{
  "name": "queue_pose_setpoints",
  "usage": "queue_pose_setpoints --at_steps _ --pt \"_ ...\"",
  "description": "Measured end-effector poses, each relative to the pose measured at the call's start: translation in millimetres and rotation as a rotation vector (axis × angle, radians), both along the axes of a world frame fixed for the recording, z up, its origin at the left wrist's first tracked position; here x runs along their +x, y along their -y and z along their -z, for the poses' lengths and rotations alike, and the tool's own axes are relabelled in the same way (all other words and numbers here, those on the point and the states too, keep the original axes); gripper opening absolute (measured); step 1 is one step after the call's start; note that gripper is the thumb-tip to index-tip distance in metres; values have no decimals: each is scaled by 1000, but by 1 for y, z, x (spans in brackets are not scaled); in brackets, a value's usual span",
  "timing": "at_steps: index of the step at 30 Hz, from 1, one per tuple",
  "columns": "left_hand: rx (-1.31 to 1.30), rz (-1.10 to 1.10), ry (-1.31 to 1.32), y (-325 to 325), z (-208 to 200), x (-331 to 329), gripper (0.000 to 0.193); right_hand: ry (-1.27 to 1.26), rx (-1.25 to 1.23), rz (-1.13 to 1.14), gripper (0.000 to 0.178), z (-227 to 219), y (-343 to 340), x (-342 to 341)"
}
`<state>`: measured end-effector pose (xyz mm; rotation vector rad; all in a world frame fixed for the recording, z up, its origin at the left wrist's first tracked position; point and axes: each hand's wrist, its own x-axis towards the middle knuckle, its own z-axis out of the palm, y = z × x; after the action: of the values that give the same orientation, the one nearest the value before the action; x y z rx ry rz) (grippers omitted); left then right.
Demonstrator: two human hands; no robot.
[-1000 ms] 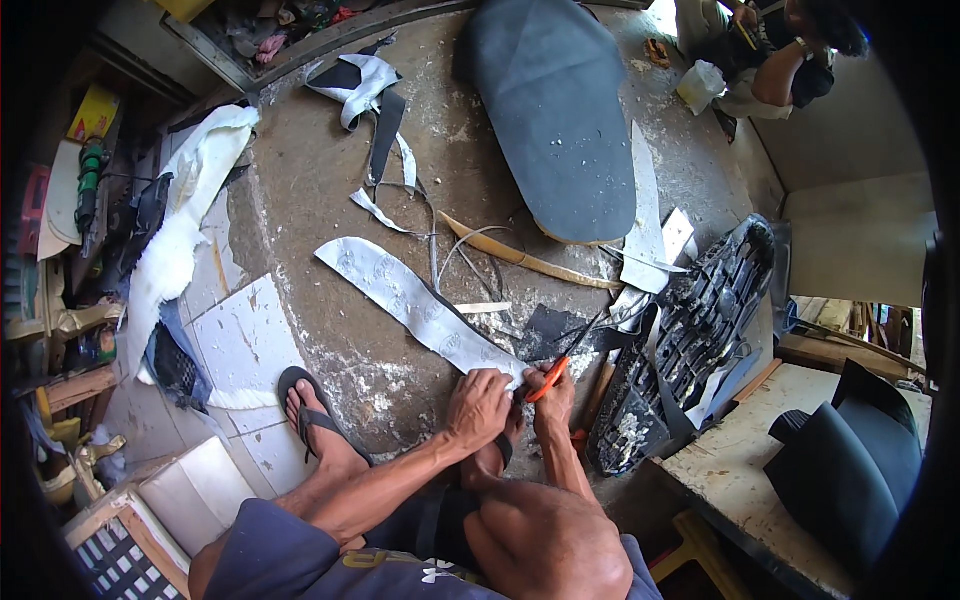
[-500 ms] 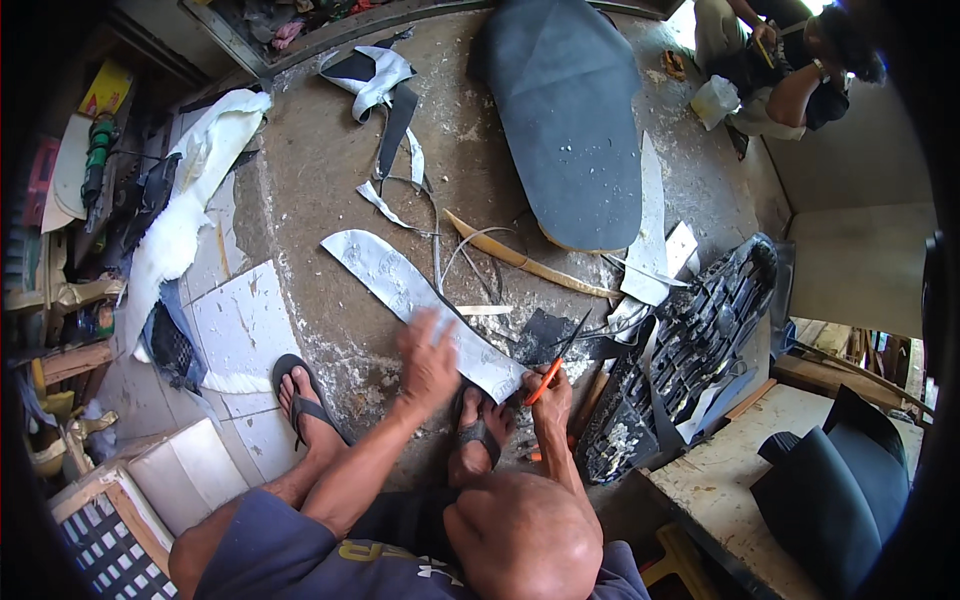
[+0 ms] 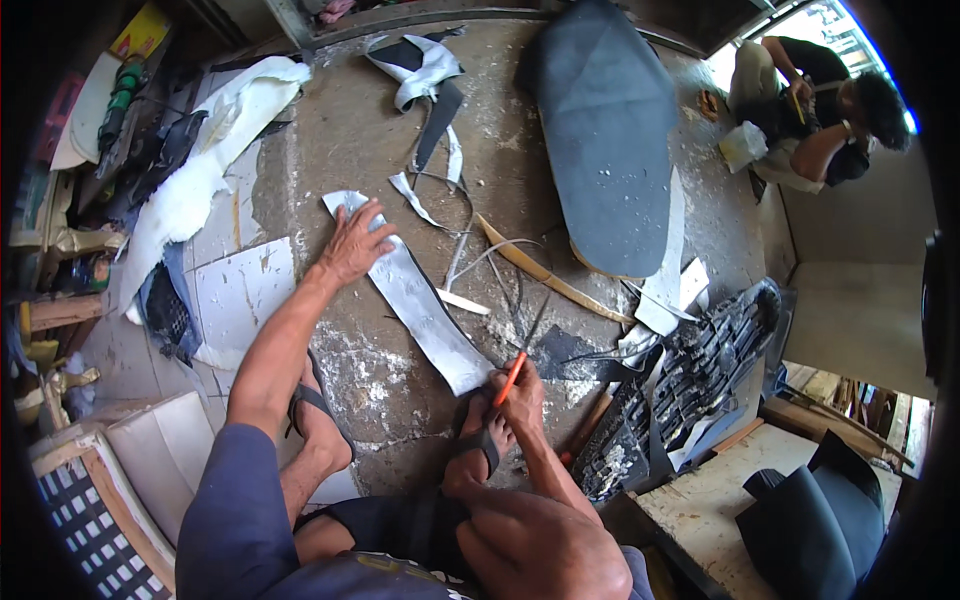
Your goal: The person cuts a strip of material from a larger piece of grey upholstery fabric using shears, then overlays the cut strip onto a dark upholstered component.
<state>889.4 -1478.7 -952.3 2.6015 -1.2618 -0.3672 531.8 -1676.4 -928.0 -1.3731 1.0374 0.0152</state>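
A long curved strip of material [image 3: 425,318], pale grey on its upper face with a dark edge, lies slantwise on the floor. My left hand [image 3: 355,245] rests on its far end, open, fingers spread over the surface. At the near end, my right hand [image 3: 520,402] is closed around orange-handled scissors [image 3: 512,376], whose dark pointed blades aim away from me. The handle's loops are mostly hidden by my fingers. That hand also touches the strip's near corner; whether it pinches it I cannot tell. My sandalled right foot [image 3: 480,440] is just below this end.
A black motorcycle-type seat [image 3: 610,150] lies at the far side. Scraps [image 3: 425,75] and a curved tan strip [image 3: 545,270] are scattered about. A ribbed black seat base [image 3: 690,370] stands at right, near a low table [image 3: 700,510]. White padding [image 3: 190,200] lies left. Another person [image 3: 810,110] sits far right.
My left hand has moved away from me and left, from above the strip's middle to its far end, and settled flat. The scissors stay in my right hand. The view has shifted.
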Motion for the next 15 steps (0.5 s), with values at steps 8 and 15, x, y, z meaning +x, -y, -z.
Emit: queue_pose_setpoints --at_steps 8,15 --pt "-272 -125 168 2 -19 -87 34 -93 -200 -211 40 14 -43 37" --pt "-157 -571 -43 15 -8 -232 64 -115 -313 -261 31 -1 -42 44"
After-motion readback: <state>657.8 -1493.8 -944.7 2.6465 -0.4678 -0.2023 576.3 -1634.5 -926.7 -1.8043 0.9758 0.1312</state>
